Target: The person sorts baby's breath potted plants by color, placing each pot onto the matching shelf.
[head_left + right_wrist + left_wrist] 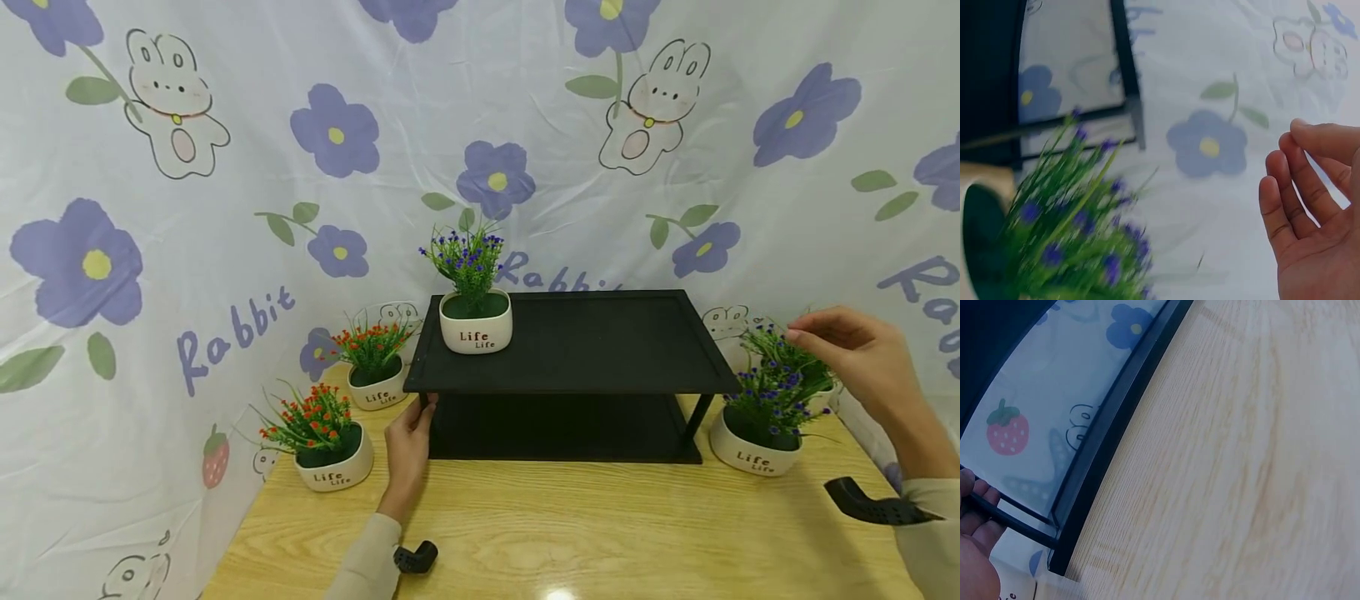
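Note:
A black two-tier shelf (600,342) stands on the wooden table. My left hand (408,442) grips its left front post, and the left wrist view shows the fingers curled round this thin black post (1013,524). On the upper tier's left end sits a white pot of purple flowers (476,321) marked "Life". To the right of the shelf, my right hand (870,350) hovers above two more purple-flower pots, the front one (756,442) nearest the shelf. In the right wrist view, the right hand (1316,212) has loosely bent fingers and holds nothing.
Left of the shelf stand two white pots of orange-red flowers, one in front (333,462) and one behind (377,387). The wooden table (525,525) extends in front. A white cloth (247,100) printed with rabbits and purple flowers hangs behind.

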`<state>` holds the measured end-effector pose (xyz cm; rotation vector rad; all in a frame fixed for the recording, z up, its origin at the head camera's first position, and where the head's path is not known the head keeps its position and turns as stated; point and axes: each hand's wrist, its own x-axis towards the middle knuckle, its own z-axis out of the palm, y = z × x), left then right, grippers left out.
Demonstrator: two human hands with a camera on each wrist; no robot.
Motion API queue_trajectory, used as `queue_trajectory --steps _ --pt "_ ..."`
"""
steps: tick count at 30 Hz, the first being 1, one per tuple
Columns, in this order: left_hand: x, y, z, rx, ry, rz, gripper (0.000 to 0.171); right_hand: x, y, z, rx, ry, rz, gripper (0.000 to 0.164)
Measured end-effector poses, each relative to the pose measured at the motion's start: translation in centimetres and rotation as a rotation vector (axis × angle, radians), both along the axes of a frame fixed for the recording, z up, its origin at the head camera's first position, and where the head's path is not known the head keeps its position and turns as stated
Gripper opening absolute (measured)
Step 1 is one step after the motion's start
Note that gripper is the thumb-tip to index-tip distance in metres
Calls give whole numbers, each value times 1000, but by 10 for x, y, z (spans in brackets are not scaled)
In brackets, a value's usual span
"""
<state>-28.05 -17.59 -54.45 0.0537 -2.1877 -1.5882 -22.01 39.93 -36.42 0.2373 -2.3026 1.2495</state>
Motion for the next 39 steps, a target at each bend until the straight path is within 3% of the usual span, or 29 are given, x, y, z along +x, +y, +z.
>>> queue_trajectory --steps 10,14,19,22,27,30,33,39 --pt "1 0 -1 6 13 0 28 30 39 -58 -95 61 -28 24" --pt "0 1 -1 5 14 3 28 36 46 -80 -226 156 49 28" --pt "-1 0 -1 -3 17 16 28 42 50 -106 -412 196 127 30" --pt "0 1 -1 -1 12 14 28 43 52 -120 -567 200 243 30" --pt "0 1 -2 -5 6 15 29 43 56 -140 -672 147 441 49" --pt "0 1 -2 -6 8 12 30 43 58 -153 -665 108 506 52" --pt "0 1 -3 -2 10 9 30 42 61 -168 -565 19 475 48" --pt "0 1 -3 8 17 8 30 39 63 -190 -324 -353 313 69"
